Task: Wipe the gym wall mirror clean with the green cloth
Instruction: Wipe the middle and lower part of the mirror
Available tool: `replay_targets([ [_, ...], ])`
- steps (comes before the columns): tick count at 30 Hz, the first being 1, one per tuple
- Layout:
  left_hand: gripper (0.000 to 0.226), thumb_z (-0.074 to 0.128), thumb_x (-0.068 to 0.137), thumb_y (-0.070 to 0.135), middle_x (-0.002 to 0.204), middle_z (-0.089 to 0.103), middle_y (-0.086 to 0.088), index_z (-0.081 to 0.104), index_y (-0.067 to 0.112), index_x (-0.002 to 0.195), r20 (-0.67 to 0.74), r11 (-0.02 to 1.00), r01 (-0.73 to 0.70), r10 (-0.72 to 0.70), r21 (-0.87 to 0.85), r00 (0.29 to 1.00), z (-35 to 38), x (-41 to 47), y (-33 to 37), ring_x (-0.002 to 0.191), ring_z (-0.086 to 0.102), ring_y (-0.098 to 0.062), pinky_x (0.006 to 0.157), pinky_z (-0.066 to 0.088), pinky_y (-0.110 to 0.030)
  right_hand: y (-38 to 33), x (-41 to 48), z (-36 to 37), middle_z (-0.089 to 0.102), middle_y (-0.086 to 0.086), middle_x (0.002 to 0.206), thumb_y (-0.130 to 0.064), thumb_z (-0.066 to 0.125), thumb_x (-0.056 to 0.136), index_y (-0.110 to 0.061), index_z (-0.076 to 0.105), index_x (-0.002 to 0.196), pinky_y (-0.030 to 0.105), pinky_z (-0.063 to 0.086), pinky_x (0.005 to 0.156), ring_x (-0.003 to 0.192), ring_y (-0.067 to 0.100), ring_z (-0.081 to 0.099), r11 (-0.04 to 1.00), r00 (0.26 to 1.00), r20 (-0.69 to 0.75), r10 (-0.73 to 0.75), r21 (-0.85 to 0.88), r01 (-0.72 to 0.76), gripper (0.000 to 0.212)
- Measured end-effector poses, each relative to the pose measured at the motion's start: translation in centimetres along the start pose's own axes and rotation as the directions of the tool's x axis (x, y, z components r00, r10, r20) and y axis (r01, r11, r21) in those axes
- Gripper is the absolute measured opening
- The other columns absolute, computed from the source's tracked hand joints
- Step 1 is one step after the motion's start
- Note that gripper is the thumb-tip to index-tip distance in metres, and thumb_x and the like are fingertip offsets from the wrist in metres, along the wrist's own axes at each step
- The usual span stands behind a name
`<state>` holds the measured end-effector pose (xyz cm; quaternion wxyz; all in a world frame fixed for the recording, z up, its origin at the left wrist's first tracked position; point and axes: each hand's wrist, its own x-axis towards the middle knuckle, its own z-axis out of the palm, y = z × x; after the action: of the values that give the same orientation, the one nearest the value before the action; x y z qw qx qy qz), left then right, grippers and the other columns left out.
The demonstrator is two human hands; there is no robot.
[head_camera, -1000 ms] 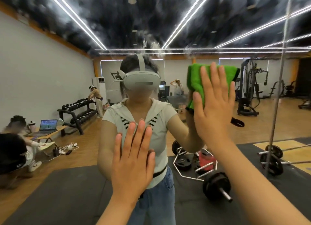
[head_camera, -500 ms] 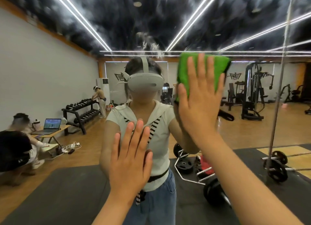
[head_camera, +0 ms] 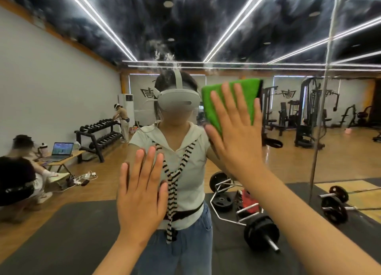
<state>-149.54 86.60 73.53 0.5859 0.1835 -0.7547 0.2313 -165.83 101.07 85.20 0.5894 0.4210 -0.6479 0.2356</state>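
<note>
**Cloth under my right palm, smears up and to its left**

I am pressing the green cloth (head_camera: pixel 250 93) flat against the mirror (head_camera: pixel 61 89) with my right hand (head_camera: pixel 237 130). The fingers are straight and spread, with nothing curled round the cloth. The cloth is sitting between my palm and the glass, its top edge showing above my fingertips and its long axis running roughly along my fingers.

My left hand (head_camera: pixel 142 194) is lying open on the glass, lower and to the left of the right hand, holding nothing.

Whitish smears (head_camera: pixel 165 54) are showing above and to the left of the right hand, well apart from the left hand. I am judging the right hand the nearer one, so the coming stroke is calling for a sweep up and leftward. It needs firm palm pressure, since nothing is gripping the cloth.
</note>
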Motion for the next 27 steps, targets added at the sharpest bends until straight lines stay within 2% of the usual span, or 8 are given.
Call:
replay_targets([
  [3,0.061,0.034,0.1,0.028,0.165,0.017,-0.006,0.021,0.009,0.156,-0.007,1.0,0.006,-0.006,-0.005,1.0,0.0,0.1,0.0,0.154,0.011,-0.024,0.125,0.008,-0.047,4.5,-1.2,-0.5,0.024,0.007,0.164,-0.05,0.017,0.107,-0.023,0.018,0.157,0.05,0.011,0.121,0.151,0.023,0.017,0.978,0.98,0.024,-0.195,-0.064,0.196,0.057],
  [6,0.062,0.034,0.1,0.028,0.165,0.018,-0.006,0.019,0.011,0.157,-0.011,1.0,0.012,-0.012,0.002,1.0,0.0,0.1,0.1,0.154,0.011,-0.024,0.125,0.009,-0.047,7.5,-0.7,-1.2,0.019,0.004,0.165,-0.051,0.02,0.106,-0.026,0.015,0.158,0.048,0.007,0.123,0.153,0.019,0.01,0.999,1.0,0.0,0.002,-0.039,-0.002,0.058],
  [9,0.063,0.033,0.1,0.028,0.167,0.011,-0.003,0.017,0.011,0.158,-0.013,1.0,0.008,-0.008,0.022,1.0,0.1,0.1,0.1,0.154,0.009,-0.023,0.125,0.008,-0.047,4.1,-0.2,-0.9,0.015,0.004,0.166,-0.046,0.029,0.105,-0.025,0.02,0.158,0.049,0.0,0.123,0.154,0.022,0.008,0.974,0.973,-0.063,0.221,0.06,-0.218,0.059],
  [10,0.063,0.033,0.099,0.028,0.167,0.01,-0.003,0.018,0.011,0.158,-0.017,1.0,0.007,-0.007,0.025,1.0,0.0,0.1,0.1,0.154,0.009,-0.023,0.125,0.008,-0.047,2.3,-0.4,-0.6,0.015,0.005,0.166,-0.043,0.031,0.105,-0.024,0.02,0.159,0.05,0.0,0.123,0.154,0.024,0.009,0.976,0.976,-0.065,0.206,0.081,-0.201,0.058],
  [13,0.061,0.034,0.099,0.027,0.165,0.016,-0.004,0.021,0.008,0.156,-0.022,0.999,0.011,-0.011,0.035,1.0,-0.2,0.3,0.3,0.154,0.009,-0.022,0.125,0.009,-0.047,-1.2,-2.1,0.2,0.021,0.005,0.165,-0.04,0.037,0.104,-0.026,0.028,0.157,0.051,0.006,0.123,0.153,0.025,0.015,0.993,0.998,-0.041,-0.039,0.111,0.043,0.055],
  [17,0.06,0.033,0.1,0.027,0.163,0.022,-0.008,0.022,0.007,0.155,-0.009,0.999,0.023,-0.023,0.036,1.0,-0.3,0.3,0.5,0.154,0.009,-0.023,0.125,0.01,-0.048,0.5,-4.0,0.1,0.028,0.001,0.163,-0.039,0.042,0.103,-0.029,0.036,0.154,0.046,0.014,0.122,0.152,0.021,0.022,0.97,0.974,-0.026,-0.226,0.085,0.228,0.052],
  [22,0.06,0.032,0.1,0.026,0.163,0.023,-0.01,0.022,0.006,0.155,0.005,0.998,0.031,-0.032,0.058,0.999,-0.3,0.3,0.4,0.154,0.008,-0.023,0.125,0.008,-0.047,1.7,-6.0,-0.3,0.026,0.0,0.163,-0.037,0.038,0.105,-0.028,0.033,0.155,0.047,0.017,0.121,0.152,0.021,0.021,0.978,0.98,-0.006,-0.201,0.055,0.201,0.051],
  [27,0.061,0.032,0.1,0.028,0.165,0.015,-0.005,0.019,0.008,0.156,0.004,0.998,0.025,-0.025,0.055,1.0,-0.2,0.2,0.3,0.154,0.007,-0.022,0.125,0.006,-0.046,-1.1,-2.4,0.2,0.031,0.003,0.162,-0.033,0.036,0.106,-0.025,0.038,0.154,0.049,0.01,0.122,0.151,0.025,0.024,0.995,0.995,-0.066,-0.072,0.069,0.076,0.049],
])
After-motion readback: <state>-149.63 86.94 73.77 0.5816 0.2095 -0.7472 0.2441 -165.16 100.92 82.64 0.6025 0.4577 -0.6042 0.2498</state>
